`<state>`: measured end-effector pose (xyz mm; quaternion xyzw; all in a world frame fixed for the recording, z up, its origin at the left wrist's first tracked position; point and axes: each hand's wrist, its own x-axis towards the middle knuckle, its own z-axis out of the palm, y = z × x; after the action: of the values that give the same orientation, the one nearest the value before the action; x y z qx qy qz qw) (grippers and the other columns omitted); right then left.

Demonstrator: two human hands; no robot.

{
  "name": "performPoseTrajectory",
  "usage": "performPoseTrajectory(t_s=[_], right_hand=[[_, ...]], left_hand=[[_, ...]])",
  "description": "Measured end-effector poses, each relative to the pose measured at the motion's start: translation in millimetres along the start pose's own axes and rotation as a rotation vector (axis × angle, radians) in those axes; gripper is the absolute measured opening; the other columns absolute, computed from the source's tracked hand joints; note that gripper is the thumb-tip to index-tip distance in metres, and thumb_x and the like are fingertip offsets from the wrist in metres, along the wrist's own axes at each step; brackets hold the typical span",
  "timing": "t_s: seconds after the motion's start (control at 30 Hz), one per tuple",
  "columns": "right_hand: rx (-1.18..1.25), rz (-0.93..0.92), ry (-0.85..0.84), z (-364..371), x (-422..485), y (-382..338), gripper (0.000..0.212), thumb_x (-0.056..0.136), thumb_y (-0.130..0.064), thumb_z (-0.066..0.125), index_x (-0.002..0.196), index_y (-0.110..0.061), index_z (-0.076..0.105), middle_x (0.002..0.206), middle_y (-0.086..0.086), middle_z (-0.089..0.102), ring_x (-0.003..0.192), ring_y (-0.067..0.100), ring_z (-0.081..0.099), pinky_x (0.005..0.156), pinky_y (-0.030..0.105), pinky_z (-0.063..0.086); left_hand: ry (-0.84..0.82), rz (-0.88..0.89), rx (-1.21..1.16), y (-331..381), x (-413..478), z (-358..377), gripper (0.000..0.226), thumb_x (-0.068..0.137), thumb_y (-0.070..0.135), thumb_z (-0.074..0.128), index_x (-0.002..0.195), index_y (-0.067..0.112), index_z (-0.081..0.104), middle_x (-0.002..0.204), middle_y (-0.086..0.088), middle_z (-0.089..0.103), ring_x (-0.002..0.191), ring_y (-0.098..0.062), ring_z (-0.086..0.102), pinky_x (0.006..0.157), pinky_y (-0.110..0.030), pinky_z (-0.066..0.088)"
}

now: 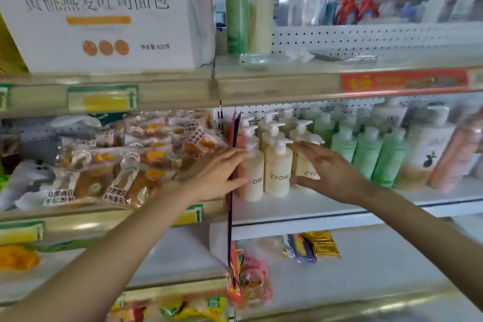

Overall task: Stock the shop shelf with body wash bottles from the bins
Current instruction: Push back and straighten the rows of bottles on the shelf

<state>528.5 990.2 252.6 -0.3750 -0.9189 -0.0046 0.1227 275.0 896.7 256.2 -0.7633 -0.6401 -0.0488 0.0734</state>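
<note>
Both arms are reaching in from the bottom edge, up and forward toward the middle shelf point(300, 210). The left arm point(109, 251) is slanting up to the right and the right arm point(428, 232) up to the left. The wrists are sitting roughly level, palms facing each other.

The left hand point(214, 172) is lying palm-in, fingers straight and close together, thumb stretched out below them. Its fingers are crossing a dark upright divider point(230, 214), and the tips are touching the side of the left bottle point(252, 175). The hand is wide and flat, clasping nothing.

The right hand point(332, 172) is mirroring it, with fingers straight over the shoulder of the right bottle point(307, 168) and the thumb reaching low near its base. It is bracketing the bottle, spread wide, not curling round it.

Between the hands, the middle bottle point(277, 170) is standing upright and untouched. These three cream pump bottles are forming the front row, side by side, set back from the shelf lip. More cream bottles point(271, 131) are standing behind them.

To the right, green bottles point(366, 154) are standing in rows, with a big white bottle point(423, 149) beyond. Left of the divider, bread packs point(125, 165) are lying heaped. Snack packets point(311, 246) are lying on the shelf below.

Farthest up, a tall green bottle point(236, 18) is standing on the top shelf beside a white box point(104, 8).
</note>
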Motion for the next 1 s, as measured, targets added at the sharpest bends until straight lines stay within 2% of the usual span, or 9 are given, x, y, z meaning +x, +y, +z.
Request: performPoseTrajectory(t_s=[0.13, 0.27, 0.33, 0.47, 0.6, 0.7, 0.8, 0.87, 1.0], right_hand=[[-0.012, 0.015, 0.014, -7.5, 15.9, 2.6, 0.083, 0.086, -0.065, 0.044, 0.151, -0.021, 0.017, 0.159, -0.001, 0.017, 0.144, 0.017, 0.021, 0.115, 0.034, 0.022], [-0.011, 0.018, 0.022, -4.5, 43.7, 5.4, 0.084, 0.086, -0.065, 0.041, 0.152, -0.021, 0.013, 0.159, -0.002, 0.016, 0.144, 0.017, 0.02, 0.115, 0.037, 0.022], [-0.021, 0.008, 0.015, -3.4, 60.4, 8.1, 0.084, 0.086, -0.065, 0.04, 0.152, -0.021, 0.011, 0.159, -0.004, 0.013, 0.145, 0.016, 0.017, 0.115, 0.038, 0.02], [0.01, -0.02, 0.025, -6.4, 98.0, 19.6, 0.083, 0.089, -0.06, 0.046, 0.153, -0.02, 0.012, 0.16, -0.005, 0.011, 0.146, 0.014, 0.012, 0.119, 0.036, 0.014], [0.039, -0.06, 0.062, -7.2, 138.6, 26.7, 0.083, 0.087, -0.06, 0.046, 0.151, -0.016, 0.018, 0.157, 0.003, 0.022, 0.144, 0.019, 0.021, 0.117, 0.036, 0.019], [0.047, -0.092, 0.036, -2.8, 161.9, 24.9, 0.089, 0.082, -0.07, 0.037, 0.152, -0.018, 0.018, 0.155, 0.008, 0.028, 0.142, 0.022, 0.026, 0.114, 0.031, 0.023], [0.008, -0.143, -0.002, 3.9, 181.3, 21.2, 0.08, 0.089, -0.062, 0.04, 0.153, -0.021, 0.014, 0.156, 0.006, 0.025, 0.142, 0.022, 0.024, 0.109, 0.026, 0.022], [0.013, -0.168, -0.032, 8.3, 194.1, 19.6, 0.079, 0.091, -0.06, 0.039, 0.153, -0.02, 0.012, 0.158, 0.005, 0.021, 0.144, 0.022, 0.022, 0.112, 0.029, 0.02], [0.032, -0.202, -0.049, 18.6, 215.0, 22.3, 0.079, 0.089, -0.063, 0.038, 0.152, -0.022, 0.014, 0.156, 0.008, 0.025, 0.14, 0.028, 0.03, 0.111, 0.038, 0.029]], left_hand=[[0.008, 0.001, -0.057, -3.4, 17.4, -0.3, 0.062, 0.097, 0.048, 0.043, 0.149, 0.025, 0.019, 0.154, 0.001, 0.03, 0.138, -0.018, 0.032, 0.112, -0.033, 0.026], [-0.012, -0.023, -0.092, -24.2, 38.9, 6.2, 0.065, 0.094, 0.056, 0.036, 0.148, 0.031, 0.011, 0.15, -0.003, 0.036, 0.131, -0.022, 0.042, 0.102, -0.038, 0.043], [0.006, -0.03, -0.082, -36.6, 50.0, 8.0, 0.065, 0.093, 0.059, 0.032, 0.148, 0.035, 0.006, 0.151, -0.004, 0.036, 0.13, -0.023, 0.044, 0.098, -0.041, 0.047], [0.075, -0.017, -0.01, -53.6, 69.3, 2.8, 0.072, 0.088, 0.066, 0.026, 0.149, 0.027, 0.016, 0.149, 0.002, 0.04, 0.133, -0.025, 0.039, 0.108, -0.042, 0.035], [0.098, 0.01, 0.252, -61.8, 77.5, -0.1, 0.08, 0.084, 0.073, 0.01, 0.149, 0.026, 0.009, 0.14, -0.003, 0.049, 0.131, -0.023, 0.042, 0.114, -0.038, 0.025], [0.176, 0.02, 0.374, -69.0, 80.6, -3.8, 0.083, 0.086, 0.072, 0.005, 0.147, 0.019, 0.026, 0.13, -0.005, 0.057, 0.125, -0.022, 0.046, 0.107, -0.034, 0.025], [0.217, 0.03, 0.348, -69.5, 83.3, -1.8, 0.082, 0.087, 0.066, 0.009, 0.137, 0.011, 0.045, 0.129, -0.01, 0.058, 0.124, -0.026, 0.048, 0.104, -0.036, 0.029], [0.21, 0.029, 0.277, -65.1, 87.1, -1.1, 0.077, 0.09, 0.064, 0.015, 0.136, 0.011, 0.045, 0.134, -0.01, 0.054, 0.126, -0.025, 0.048, 0.105, -0.036, 0.034], [0.158, 0.025, 0.186, -65.5, 94.0, -1.6, 0.068, 0.09, 0.058, 0.025, 0.139, 0.014, 0.039, 0.135, -0.008, 0.051, 0.123, -0.022, 0.05, 0.101, -0.033, 0.039]])
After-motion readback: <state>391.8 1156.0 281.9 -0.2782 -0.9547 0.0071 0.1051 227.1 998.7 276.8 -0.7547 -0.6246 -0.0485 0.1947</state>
